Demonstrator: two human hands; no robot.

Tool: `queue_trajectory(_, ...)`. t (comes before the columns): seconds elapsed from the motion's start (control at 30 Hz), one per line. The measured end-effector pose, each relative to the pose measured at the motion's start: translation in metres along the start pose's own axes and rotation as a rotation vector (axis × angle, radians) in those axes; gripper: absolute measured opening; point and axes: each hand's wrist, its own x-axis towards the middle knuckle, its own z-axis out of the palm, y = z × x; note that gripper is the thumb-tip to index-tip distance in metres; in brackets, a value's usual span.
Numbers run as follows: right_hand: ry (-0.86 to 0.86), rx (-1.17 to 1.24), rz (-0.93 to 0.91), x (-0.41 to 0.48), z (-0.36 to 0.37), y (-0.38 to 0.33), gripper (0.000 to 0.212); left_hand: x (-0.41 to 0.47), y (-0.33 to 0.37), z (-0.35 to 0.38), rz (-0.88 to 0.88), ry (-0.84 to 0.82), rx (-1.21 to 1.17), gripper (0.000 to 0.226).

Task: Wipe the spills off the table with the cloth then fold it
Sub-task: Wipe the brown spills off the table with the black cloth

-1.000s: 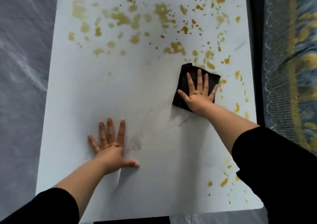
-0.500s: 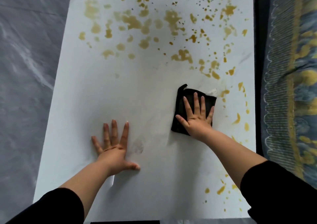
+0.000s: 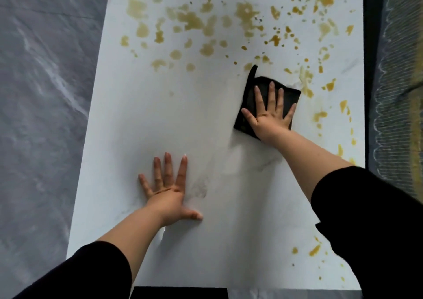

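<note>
A white table (image 3: 206,120) is spattered with yellow-brown spills (image 3: 194,22) across its far half, down its right edge (image 3: 320,115) and near the front right corner (image 3: 314,249). A black cloth (image 3: 248,92) lies right of centre, at the near edge of the far spills. My right hand (image 3: 271,120) presses flat on the cloth, fingers spread. My left hand (image 3: 168,191) rests flat on bare tabletop nearer to me, fingers apart and holding nothing. A faint smear (image 3: 201,186) shows beside it.
Grey marbled floor (image 3: 45,115) lies along the table's left side. A blue and yellow patterned fabric (image 3: 400,92) lies past a dark gap on the right. A dark object (image 3: 178,293) sits at the table's near edge.
My right hand drew the cloth back toward me, then pushed it away again up to the spills; a blob at the cloth's far corner looks smaller. My left hand has stayed put.
</note>
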Motion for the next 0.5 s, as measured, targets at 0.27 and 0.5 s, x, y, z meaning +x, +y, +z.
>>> queue_trajectory(0.27,-0.077,0.051,-0.020,-0.171,0.086,0.013,0.073,-0.004,0.002,-0.001,-0.006,0.014,0.007,0.148)
queue_trajectory(0.5,-0.149,-0.021,0.017,-0.251,0.119,0.009,0.075,-0.005,0.004,0.002,-0.006,0.038,0.031,0.150)
